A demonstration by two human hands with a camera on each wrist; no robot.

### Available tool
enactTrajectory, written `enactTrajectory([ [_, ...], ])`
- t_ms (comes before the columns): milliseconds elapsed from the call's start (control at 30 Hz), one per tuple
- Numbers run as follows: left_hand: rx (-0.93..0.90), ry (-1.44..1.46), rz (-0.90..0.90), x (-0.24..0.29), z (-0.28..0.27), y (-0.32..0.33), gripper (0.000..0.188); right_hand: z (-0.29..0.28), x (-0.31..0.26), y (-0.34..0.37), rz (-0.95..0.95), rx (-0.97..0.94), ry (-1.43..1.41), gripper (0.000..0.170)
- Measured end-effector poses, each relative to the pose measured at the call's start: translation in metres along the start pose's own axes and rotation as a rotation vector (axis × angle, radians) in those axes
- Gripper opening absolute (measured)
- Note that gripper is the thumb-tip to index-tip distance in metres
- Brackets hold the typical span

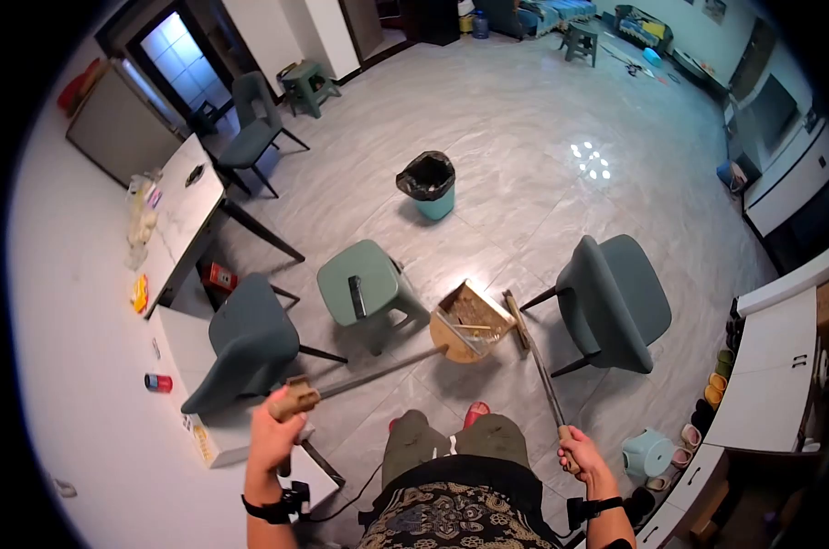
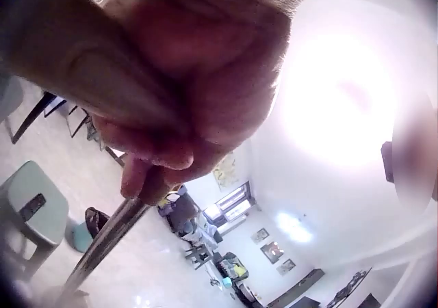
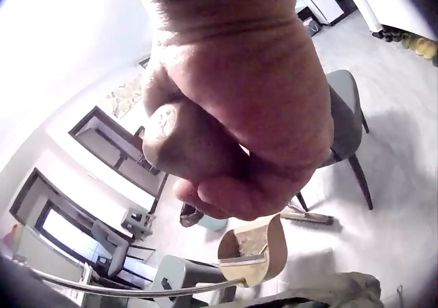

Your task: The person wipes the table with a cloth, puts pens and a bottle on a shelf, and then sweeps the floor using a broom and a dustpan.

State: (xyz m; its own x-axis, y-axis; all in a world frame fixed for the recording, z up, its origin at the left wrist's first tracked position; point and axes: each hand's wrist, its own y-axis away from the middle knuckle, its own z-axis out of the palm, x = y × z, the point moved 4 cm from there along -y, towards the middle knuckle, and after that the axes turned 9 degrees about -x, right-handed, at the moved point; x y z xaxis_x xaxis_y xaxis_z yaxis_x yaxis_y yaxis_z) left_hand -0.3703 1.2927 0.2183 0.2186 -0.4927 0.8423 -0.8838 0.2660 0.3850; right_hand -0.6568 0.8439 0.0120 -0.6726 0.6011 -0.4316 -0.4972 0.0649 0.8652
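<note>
In the head view my left hand (image 1: 275, 437) grips the handle of a long-handled dustpan (image 1: 458, 344). The pan is wooden or tan-coloured, with a metal rim and some bits of debris inside, and it sits low over the floor ahead of me. My right hand (image 1: 582, 456) holds the end of a broom's handle, its fingers curled round it. The broom head (image 1: 517, 322) lies just right of the dustpan's open side. The right wrist view shows the dustpan (image 3: 254, 253) and the broom head (image 3: 308, 216) close together. In the left wrist view the dustpan's shaft (image 2: 102, 243) runs down from my fingers.
A green stool (image 1: 364, 279) stands left of the dustpan, a grey chair (image 1: 615, 302) to the right. Beyond them is a teal bin (image 1: 437, 206) with a black liner. Another chair (image 1: 254, 329) and a table (image 1: 181, 220) stand left; shoes (image 1: 714, 393) line the right.
</note>
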Motion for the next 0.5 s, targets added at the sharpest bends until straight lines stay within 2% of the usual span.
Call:
enactTrajectory([
  [33,0.012,0.047,-0.026,0.019,-0.003,-0.012,0.046,-0.001,-0.007,0.000,0.004,0.011,-0.042,0.057],
  [167,0.037,0.019,0.080,0.082,-0.020,-0.074,0.055,-0.008,-0.010,-0.014,0.015,-0.021,-0.146,0.062],
  [267,0.062,-0.140,0.247,0.132,-0.029,-0.140,0.052,-0.003,-0.012,-0.024,0.025,0.048,-0.098,0.052],
  [367,0.050,-0.192,0.403,0.170,-0.038,-0.213,0.049,0.006,-0.023,-0.027,-0.015,0.055,-0.171,0.054],
  [433,0.051,-0.316,0.514,0.197,-0.039,-0.259,0.051,0.010,-0.025,-0.036,-0.007,0.044,-0.215,0.063],
  [467,0.092,-0.381,0.657,0.203,-0.038,-0.284,0.051,0.015,-0.025,-0.039,0.003,0.038,-0.232,0.068],
  [500,0.082,-0.499,0.623,0.218,-0.035,-0.302,0.049,0.024,-0.031,-0.041,0.011,0.045,-0.232,0.068],
])
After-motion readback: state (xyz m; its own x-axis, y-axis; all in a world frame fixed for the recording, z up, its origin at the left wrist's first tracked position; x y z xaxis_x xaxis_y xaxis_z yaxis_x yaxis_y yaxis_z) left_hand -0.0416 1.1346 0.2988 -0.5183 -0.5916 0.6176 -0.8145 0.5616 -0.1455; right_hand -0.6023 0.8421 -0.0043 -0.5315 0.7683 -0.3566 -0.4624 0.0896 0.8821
